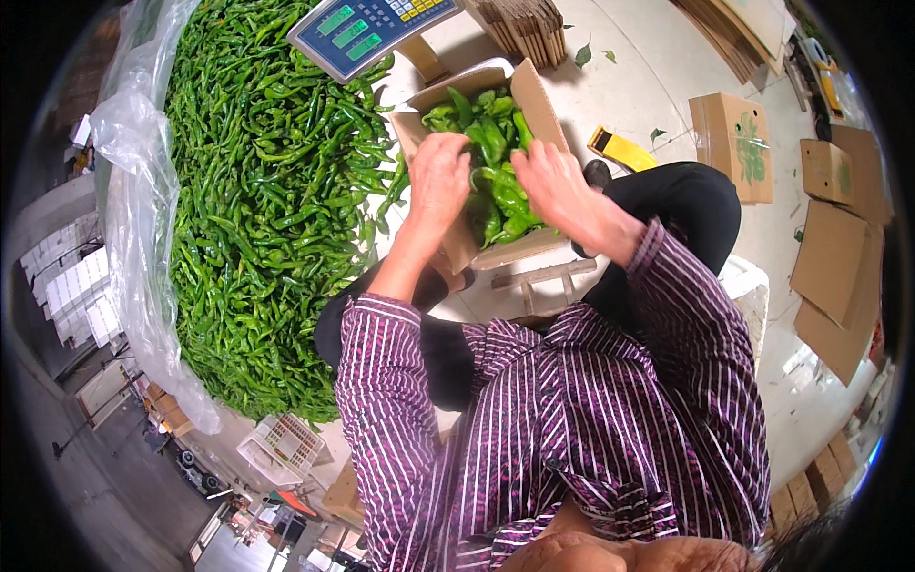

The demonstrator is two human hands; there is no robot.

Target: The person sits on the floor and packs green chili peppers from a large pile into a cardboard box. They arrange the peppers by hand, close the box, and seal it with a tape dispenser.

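Note:
A cardboard box (532,107) with raised flaps stands before me, partly filled with green peppers (500,193). My left hand (439,175) is over the box's left side, its fingers curled down at the peppers. On the right side, my right hand (554,182) has its fingertips beside a long green pepper near the box wall. Whether either hand grips a pepper is hidden by the fingers. A digital scale display (357,32) on a post rises just behind the box. A large heap of green peppers (264,214) spreads to the left.
Clear plastic sheeting (132,214) borders the heap. A yellow tape dispenser (622,149) and a closed carton (733,146) lie to the right, with flattened cardboard (829,264) beyond. Stacked cardboard (522,28) stands behind the box. A wooden stool (547,275) and a white plastic crate (282,447) are nearer me.

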